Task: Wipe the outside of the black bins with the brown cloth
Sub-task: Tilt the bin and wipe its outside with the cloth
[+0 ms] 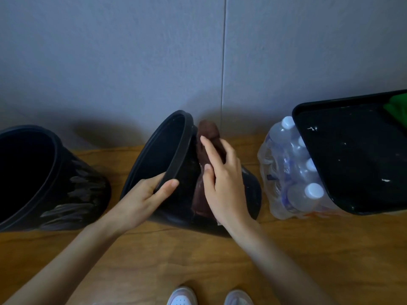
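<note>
While the left hand (145, 194) grips the rim of the round black plastic bin (178, 148), thumb outside and fingers hooked inside, that bin stands tipped, with its mouth turned away from the side being wiped.

Right hand (224, 181): fingers straight and slightly spread, laid flat. It presses the dark brown cloth (208, 133) against this bin's outer wall.

Cloth: a long strip running from just under the rim down toward the base. The hand covers its middle, so cloth shows beyond the fingertips and again below the heel of the palm.

Key relation: the cloth's long axis follows the wall from rim to base, and the right hand lies in line with it, directly on top. Judgement: the next stroke would slide along that axis or round the wall. The left hand, nearer the rim, is placed to turn the bin.

Left of this bin, apart from it, is a second round black bin (66, 188) with no hand on it. To the right is a shrink-wrapped pack of clear water bottles (290, 172), then a rectangular black bin (356, 159) overlapping the pack; whether they touch I cannot tell. Everything stands on the wooden floor (198, 260).
</note>
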### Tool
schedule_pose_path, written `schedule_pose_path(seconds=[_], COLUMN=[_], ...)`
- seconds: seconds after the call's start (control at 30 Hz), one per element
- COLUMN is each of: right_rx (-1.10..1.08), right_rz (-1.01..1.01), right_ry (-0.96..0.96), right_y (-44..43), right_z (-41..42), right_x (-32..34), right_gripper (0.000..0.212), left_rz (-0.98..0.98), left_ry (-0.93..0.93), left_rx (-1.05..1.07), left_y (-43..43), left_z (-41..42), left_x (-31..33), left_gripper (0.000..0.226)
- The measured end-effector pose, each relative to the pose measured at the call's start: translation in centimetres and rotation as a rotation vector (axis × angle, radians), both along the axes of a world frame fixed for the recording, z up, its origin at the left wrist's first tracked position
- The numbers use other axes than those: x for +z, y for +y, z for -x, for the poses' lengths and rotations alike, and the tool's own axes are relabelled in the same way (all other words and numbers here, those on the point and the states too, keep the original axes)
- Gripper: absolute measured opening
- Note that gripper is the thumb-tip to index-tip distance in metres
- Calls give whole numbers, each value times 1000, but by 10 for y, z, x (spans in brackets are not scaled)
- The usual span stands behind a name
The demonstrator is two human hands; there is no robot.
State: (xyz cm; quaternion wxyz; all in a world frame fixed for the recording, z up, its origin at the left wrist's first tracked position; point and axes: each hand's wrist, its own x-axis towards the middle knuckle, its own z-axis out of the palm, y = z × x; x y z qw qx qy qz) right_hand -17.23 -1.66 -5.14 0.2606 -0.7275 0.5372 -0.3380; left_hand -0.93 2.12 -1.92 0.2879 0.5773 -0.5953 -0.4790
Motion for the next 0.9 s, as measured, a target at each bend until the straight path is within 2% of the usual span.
schedule_pose_path(seconds=[0.07, 0.17, 0.37, 0.43, 0.57, 0.6, 0.7, 0.73, 0.8, 0.83, 0.9], right_rx=[0, -59, -248, -259, -239, -235, -219, -212, -197, -191, -184], right_rz=[-49, -180, -427, -455, -403, -381, -314, -301, -279, -270, -264], right_ry=[27, 110, 239, 241, 215, 216, 262, 275, 292, 293, 276], right_y=[-2, -5, -16, -23, -23, -21, -15, -14, -12, -11, -8], right_z=[9, 25, 52, 54, 47, 45, 39, 38, 36, 36, 37], right_x=[-12, -33, -61, -60, -56, -56, -55, -54, -51, -51, -53], right_gripper=[52, 54, 50, 49, 49, 50, 51, 52, 52, 52, 52], left_rz=[19, 6, -19, -34, -165, -196, -363, -447, -521, -558, -490], left_ry=[4, 35, -24, -19, 66, 105, 153, 218, 318, 272, 133], left_rx=[13, 54, 36, 40, 71, 107, 197, 246, 404, 466, 493], left_y=[3, 8, 18, 15, 11, 2, -21, -27, -43, -50, -52], left_z=[-9, -23, -36, -34, -40, -37, -28, -25, -15, -11, -15], left_x=[1, -2, -14, -10, 3, 8, 25, 28, 30, 31, 21], left_gripper=[25, 50, 74, 69, 39, 48, 112, 112, 57, 43, 30])
